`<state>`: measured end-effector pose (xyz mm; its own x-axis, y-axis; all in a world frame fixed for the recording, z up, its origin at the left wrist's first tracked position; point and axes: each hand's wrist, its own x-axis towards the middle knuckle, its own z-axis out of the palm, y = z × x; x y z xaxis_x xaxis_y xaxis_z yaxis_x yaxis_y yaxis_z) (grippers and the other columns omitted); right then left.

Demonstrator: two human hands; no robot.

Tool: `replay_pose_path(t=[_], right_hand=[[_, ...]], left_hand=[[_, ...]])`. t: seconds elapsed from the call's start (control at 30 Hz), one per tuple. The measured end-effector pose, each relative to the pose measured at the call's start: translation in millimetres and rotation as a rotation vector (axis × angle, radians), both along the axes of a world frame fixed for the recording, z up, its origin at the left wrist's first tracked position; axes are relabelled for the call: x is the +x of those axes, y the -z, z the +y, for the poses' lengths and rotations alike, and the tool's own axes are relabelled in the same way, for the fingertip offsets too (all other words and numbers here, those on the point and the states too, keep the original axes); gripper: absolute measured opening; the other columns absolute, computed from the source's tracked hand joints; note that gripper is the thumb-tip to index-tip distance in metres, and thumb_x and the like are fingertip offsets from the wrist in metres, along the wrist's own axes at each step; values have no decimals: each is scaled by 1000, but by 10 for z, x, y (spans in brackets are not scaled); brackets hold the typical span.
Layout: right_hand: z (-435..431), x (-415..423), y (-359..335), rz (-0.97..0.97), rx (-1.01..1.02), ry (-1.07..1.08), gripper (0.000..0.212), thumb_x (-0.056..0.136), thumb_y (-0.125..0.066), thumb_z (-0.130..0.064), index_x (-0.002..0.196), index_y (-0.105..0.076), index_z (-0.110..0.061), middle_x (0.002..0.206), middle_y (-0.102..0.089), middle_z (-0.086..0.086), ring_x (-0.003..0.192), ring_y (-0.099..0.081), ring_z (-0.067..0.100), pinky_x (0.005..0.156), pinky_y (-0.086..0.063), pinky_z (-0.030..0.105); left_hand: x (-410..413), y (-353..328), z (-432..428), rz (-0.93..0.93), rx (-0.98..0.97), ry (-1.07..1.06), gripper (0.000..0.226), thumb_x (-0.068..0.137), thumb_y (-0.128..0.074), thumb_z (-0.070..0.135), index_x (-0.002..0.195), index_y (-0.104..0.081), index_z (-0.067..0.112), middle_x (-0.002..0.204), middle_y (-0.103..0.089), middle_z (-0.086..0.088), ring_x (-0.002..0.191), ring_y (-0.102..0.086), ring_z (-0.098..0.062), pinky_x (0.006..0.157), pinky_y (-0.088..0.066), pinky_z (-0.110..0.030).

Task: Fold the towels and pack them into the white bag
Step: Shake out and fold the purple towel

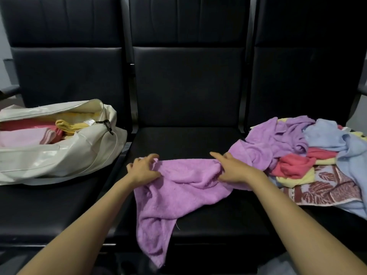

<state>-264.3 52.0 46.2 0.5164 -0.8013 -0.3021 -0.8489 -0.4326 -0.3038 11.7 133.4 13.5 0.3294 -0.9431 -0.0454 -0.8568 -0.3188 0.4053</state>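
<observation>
A crumpled purple towel (178, 193) lies on the middle black seat and hangs over its front edge. My left hand (142, 168) grips the towel's upper left corner with curled fingers. My right hand (231, 168) holds the upper right part of the same towel, thumb under the cloth and forefinger stretched out. The white bag (59, 153) lies open on the left seat, with folded pink, red and yellow towels inside. A heap of unfolded towels (309, 153) in purple, blue, red and yellow covers the right seat.
Three black padded seats (188, 96) with tall backrests stand in a row. A leaf-patterned red and white towel (325, 189) lies under the heap at the right seat's front. The bag's black zip pull (106, 124) hangs at its opening.
</observation>
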Motion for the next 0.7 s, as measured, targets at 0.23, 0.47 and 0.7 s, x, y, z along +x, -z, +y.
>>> replay_pose_path(t=[0.23, 0.47, 0.7], right_hand=[[-168, -152, -245, -298, -306, 205, 20, 98, -39, -15, 102, -58, -18, 84, -63, 4, 89, -63, 26, 75, -46, 35], [-54, -132, -604, -349, 344, 212, 19, 98, -44, -11, 83, -53, -15, 63, -47, 3, 41, -47, 11, 42, -41, 21], [-301, 451, -367, -1086, -23, 119, 59, 89, -56, -1, 137, -37, -30, 149, -32, 6, 130, -40, 12, 104, -36, 27]], left_hand=[[-29, -139, 40, 5, -260, 225, 23, 92, -56, 45, 90, -69, 26, 86, -62, 9, 85, -56, -10, 80, -38, -28], [-205, -306, 34, 422, 180, 244, 31, 95, -57, 35, 73, -63, 12, 65, -54, 1, 55, -47, -7, 52, -39, -22], [-80, -309, -287, 1039, -540, -342, 15, 94, -52, 12, 106, -58, 4, 88, -60, -10, 81, -57, -24, 58, -45, -26]])
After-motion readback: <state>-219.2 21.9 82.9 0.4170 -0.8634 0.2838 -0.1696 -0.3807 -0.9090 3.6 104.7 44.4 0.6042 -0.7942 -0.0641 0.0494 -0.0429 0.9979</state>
